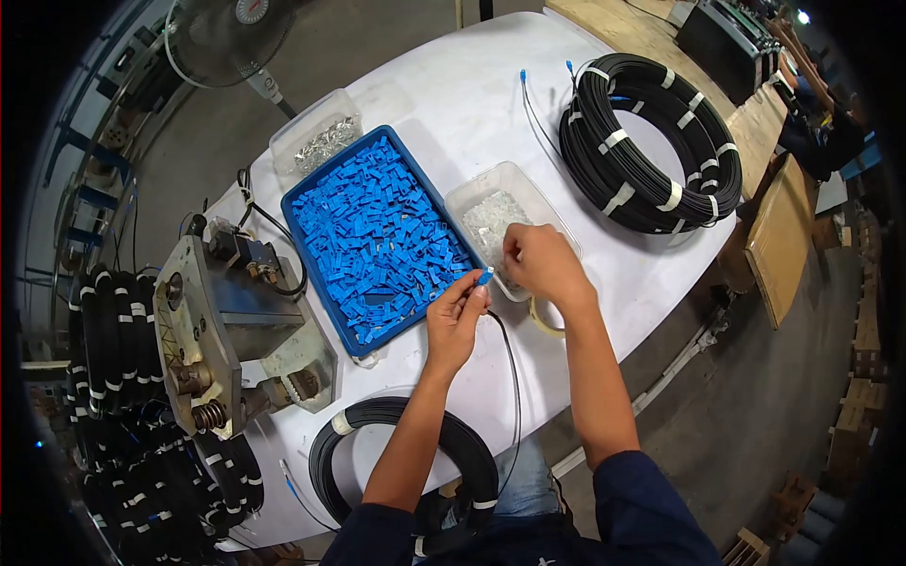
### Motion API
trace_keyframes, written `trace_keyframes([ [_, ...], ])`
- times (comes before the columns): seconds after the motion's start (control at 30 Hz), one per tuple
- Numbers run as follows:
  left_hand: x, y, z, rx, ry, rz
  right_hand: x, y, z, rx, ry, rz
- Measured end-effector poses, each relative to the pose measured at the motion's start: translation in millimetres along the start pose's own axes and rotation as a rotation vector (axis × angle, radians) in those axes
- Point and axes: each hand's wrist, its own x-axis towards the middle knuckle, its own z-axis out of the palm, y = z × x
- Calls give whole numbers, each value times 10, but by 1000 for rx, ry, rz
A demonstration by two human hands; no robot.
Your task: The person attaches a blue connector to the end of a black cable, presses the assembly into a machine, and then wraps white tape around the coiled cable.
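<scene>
My left hand [457,319] pinches a small blue connector [485,276] on the end of a black cable [515,377], beside the right edge of a blue tray [332,316] full of blue plastic parts [373,236]. Over the near side of a clear container [557,219] is my right hand [540,264], its fingers bent together; whether anything is between them is hidden. Small whitish clear pieces [493,222] fill part of that container. The black cable runs down to a coil [377,412] near my body.
A metal press [222,330] stands left of the tray. Behind the tray sits a box of metal pieces [326,141]. Large black cable coils [590,141] lie at the back right. A tape roll [547,324] is near my right wrist. Another person [826,132] is at far right.
</scene>
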Motion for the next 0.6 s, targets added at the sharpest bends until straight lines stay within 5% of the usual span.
trace_keyframes([
  [0.13, -6, 89, 23, 36, -26, 15, -201, -209, -218, 435, 69, 98],
  [0.2, 9, 148, 30, 97, -47, 50, -309, -212, -106, 951, 137, 100],
  [0.6, 2, 119, 16, 154, -2, 106, -616, -412, 160, 1163, 308, 107],
])
